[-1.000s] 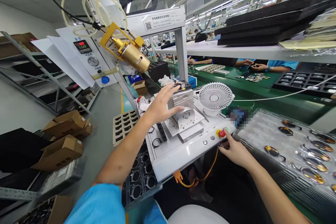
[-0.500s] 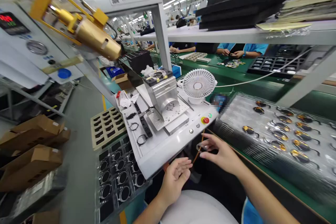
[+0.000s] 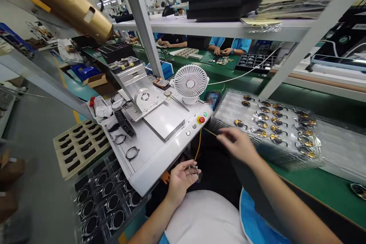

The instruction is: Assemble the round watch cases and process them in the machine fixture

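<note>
My left hand [image 3: 183,181] is closed on a thin metal ring-shaped frame [image 3: 193,169], pinched between thumb and fingers above my lap. My right hand [image 3: 238,145] reaches out beside the near left corner of the stacked clear trays [image 3: 274,152]. Its fingers are bent and slightly apart, and nothing shows in them. On the top tray lie several round dark parts with amber patches and curved tails [image 3: 276,121]. Left of my hands is the white machine bed [image 3: 154,169], carrying a metal fixture block [image 3: 134,84] and two dark rings [image 3: 132,153].
A white fan [image 3: 191,84] stands by the red emergency button [image 3: 201,119]. A gold cylinder [image 3: 74,7] hangs at upper left. Black trays of round frames [image 3: 107,190] and a beige tray [image 3: 64,160] sit left. A slanted shelf post [image 3: 300,34] rises behind the clear trays.
The ring-shaped frame has passed from my right hand to my left. My right hand has moved toward the clear trays. The fixture block has slid back, and the view has turned right.
</note>
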Demonstrator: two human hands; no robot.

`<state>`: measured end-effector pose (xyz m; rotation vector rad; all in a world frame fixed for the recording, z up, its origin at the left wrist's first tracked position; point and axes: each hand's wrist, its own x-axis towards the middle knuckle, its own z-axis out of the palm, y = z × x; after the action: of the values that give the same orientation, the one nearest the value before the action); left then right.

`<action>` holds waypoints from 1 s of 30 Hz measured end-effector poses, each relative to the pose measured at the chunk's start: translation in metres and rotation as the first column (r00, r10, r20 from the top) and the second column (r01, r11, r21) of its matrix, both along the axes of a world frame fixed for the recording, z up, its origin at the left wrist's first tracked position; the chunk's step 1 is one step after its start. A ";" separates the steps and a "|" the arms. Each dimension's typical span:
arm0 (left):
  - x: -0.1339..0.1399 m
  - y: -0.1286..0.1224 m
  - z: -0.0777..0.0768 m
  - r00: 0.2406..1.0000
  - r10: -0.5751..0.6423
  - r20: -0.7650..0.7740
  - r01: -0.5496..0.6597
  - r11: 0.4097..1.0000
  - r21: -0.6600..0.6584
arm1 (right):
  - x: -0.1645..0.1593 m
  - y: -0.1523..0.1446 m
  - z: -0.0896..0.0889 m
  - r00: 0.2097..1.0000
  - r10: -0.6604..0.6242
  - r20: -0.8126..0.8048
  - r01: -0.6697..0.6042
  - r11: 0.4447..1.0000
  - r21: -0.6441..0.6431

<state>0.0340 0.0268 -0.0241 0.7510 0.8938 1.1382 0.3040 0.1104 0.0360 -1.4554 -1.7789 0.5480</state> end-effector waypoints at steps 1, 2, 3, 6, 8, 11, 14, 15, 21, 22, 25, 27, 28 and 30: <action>-0.002 -0.001 0.001 1.000 0.007 0.006 -0.007 1.000 -0.004 | 0.020 0.015 0.008 0.980 -0.156 0.124 0.161 0.986 -0.032; -0.004 -0.002 0.001 1.000 0.012 0.010 -0.012 1.000 -0.006 | 0.039 0.029 0.015 0.937 -0.259 0.234 0.282 0.957 -0.072; -0.007 -0.004 0.002 1.000 0.015 0.013 -0.015 1.000 -0.005 | 0.055 0.040 0.021 0.917 -0.283 0.280 0.322 0.941 -0.105; -0.012 -0.007 0.000 1.000 0.013 0.011 -0.014 1.000 0.020 | 0.081 0.058 0.032 0.913 -0.236 0.332 0.317 0.924 -0.216; -0.014 -0.009 -0.002 1.000 0.006 0.017 -0.007 0.999 0.039 | 0.081 0.058 0.037 0.921 -0.187 0.343 0.290 0.915 -0.281; -0.015 -0.010 -0.004 0.999 -0.014 0.037 0.012 0.999 0.045 | 0.073 0.056 0.042 0.917 -0.169 0.360 0.298 0.893 -0.338; -0.014 -0.011 -0.004 0.999 -0.028 0.043 0.026 0.999 0.034 | 0.069 0.060 0.046 0.907 -0.188 0.376 0.334 0.866 -0.373; -0.015 -0.011 -0.003 0.999 -0.030 0.041 0.029 0.999 0.034 | 0.069 0.061 0.047 0.903 -0.193 0.383 0.346 0.856 -0.384; -0.017 -0.011 0.003 0.995 -0.049 0.088 0.046 0.998 0.030 | 0.056 0.039 0.048 0.904 -0.313 0.290 0.377 0.904 -0.201; -0.017 -0.012 0.007 0.992 -0.061 0.111 0.059 0.998 0.024 | 0.044 0.029 0.046 0.933 -0.279 0.228 0.307 0.947 -0.096; -0.015 -0.013 0.026 0.979 -0.121 0.161 0.117 0.993 0.034 | -0.006 -0.009 0.039 0.991 0.055 0.122 -0.086 0.962 0.259; -0.015 -0.012 0.041 0.968 -0.167 0.189 0.159 0.986 0.055 | -0.041 -0.030 0.032 0.961 0.220 0.165 -0.271 0.865 0.422; -0.016 -0.011 0.048 0.961 -0.187 0.206 0.178 0.982 0.061 | -0.056 -0.037 0.027 0.946 0.263 0.189 -0.322 0.820 0.474; -0.018 -0.011 0.058 0.948 -0.210 0.238 0.203 0.978 0.055 | -0.077 -0.046 0.018 0.931 0.305 0.200 -0.365 0.756 0.544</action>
<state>0.0160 0.0159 0.0339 0.6955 0.5791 1.0323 0.2267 0.0647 0.0544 -0.7537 -2.0664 0.0773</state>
